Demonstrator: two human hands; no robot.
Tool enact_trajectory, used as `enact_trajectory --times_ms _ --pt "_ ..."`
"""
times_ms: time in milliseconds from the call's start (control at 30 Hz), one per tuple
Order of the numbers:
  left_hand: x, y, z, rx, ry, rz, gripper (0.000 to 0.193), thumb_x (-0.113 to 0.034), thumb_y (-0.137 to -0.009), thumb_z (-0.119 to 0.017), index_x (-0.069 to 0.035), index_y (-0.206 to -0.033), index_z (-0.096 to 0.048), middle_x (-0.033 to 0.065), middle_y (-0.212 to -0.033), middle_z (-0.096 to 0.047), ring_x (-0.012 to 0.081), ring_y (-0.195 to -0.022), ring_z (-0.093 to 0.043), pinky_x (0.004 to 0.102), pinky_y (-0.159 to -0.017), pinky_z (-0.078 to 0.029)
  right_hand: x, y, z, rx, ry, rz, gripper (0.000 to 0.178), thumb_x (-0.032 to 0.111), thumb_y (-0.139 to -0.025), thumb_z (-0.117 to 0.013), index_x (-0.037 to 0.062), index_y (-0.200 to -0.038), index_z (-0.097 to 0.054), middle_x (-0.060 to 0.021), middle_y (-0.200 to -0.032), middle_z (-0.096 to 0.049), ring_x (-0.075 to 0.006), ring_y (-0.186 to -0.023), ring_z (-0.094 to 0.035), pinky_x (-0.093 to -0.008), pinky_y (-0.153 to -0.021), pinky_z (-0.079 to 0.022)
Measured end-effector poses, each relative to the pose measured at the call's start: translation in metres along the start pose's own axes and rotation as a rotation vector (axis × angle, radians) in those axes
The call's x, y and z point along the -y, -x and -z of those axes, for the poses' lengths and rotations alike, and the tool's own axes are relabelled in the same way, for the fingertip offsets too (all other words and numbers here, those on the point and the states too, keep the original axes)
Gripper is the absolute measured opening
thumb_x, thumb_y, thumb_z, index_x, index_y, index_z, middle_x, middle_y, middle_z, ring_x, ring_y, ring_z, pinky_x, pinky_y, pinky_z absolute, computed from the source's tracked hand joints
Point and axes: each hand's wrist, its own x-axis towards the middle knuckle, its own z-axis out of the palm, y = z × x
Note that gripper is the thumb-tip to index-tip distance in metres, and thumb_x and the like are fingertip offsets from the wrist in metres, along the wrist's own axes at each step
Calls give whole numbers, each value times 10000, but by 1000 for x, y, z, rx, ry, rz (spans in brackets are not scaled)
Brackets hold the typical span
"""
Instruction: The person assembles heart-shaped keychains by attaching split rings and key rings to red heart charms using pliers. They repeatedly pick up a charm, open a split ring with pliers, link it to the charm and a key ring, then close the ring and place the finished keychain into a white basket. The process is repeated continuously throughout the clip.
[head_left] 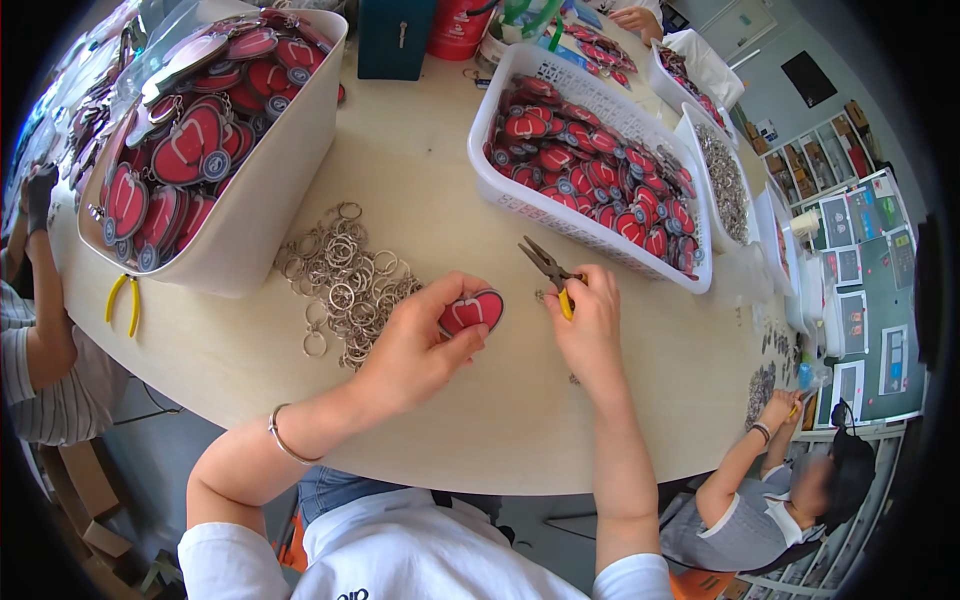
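Between the thumb and fingers of my left hand (415, 340) is a red heart-shaped keychain charm (470, 313) with a grey rim. My right hand (588, 325) grips pliers (566, 300) with yellow handles, their dark jaws pointing up and away, slightly parted. Beside my left hand lies a heap of silver key rings (345, 285). A few tiny metal pieces (540, 296) rest on the table next to the pliers, partly hidden by my right hand. Past both hands stands a white basket (590, 225) full of similar red charms.
A tall white bin (300, 190) heaped with finished-looking red charms stands at the left, with yellow-handled pliers (125, 303) near it. Farther right is a white tray of metal parts (722, 180). One co-worker (770, 490) sits at the right, another person's arm (40, 310) shows at the left.
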Motion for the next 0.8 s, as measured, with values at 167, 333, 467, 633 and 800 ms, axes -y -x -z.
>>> enact_trajectory --times_ms 167,333,467,633,800 --pt "1 0 -2 -35 -10 -54 277 -9 -869 -598 19 -1133 -519 71 -854 -634 113 -708 -621 256 -624 -517 8 -1 5 -91 -147 -37 157 62 -755 -732 -15 -816 -609 -121 -1016 -528 -303 -955 -504 -417 -830 -415" --pt "2 0 -3 -60 5 -72 262 -12 -859 -595 13 -1111 -527 80 -814 -643 117 -665 -616 263 -610 -504 4 2 3 -119 -257 -56 162 53 -748 -736 -23 -784 -597 -119 -1005 -533 -300 -936 -510 -415 -820 -420" --pt "1 1 -3 -57 -11 -71 259 -17 -861 -594 14 -1110 -529 78 -808 -641 115 -660 -612 260 -601 -498 6 -1 5 -62 -230 -45 155 50 -741 -740 -22 -775 -607 -115 -995 -540 -296 -935 -516 -413 -826 -421" --pt "-2 1 -4 -49 11 -55 258 -21 -861 -599 16 -1107 -530 73 -791 -638 107 -651 -603 257 -593 -493 2 -1 6 -109 -83 -63 143 54 -731 -746 -6 -781 -626 -114 -1001 -547 -291 -947 -520 -407 -835 -418" --pt "-2 1 -3 -39 -1 -69 256 -25 -861 -605 15 -1103 -531 70 -779 -633 100 -644 -592 258 -589 -488 4 2 7 -23 -63 -100 147 58 -712 -757 8 -783 -638 -109 -1006 -550 -289 -960 -519 -404 -845 -412"
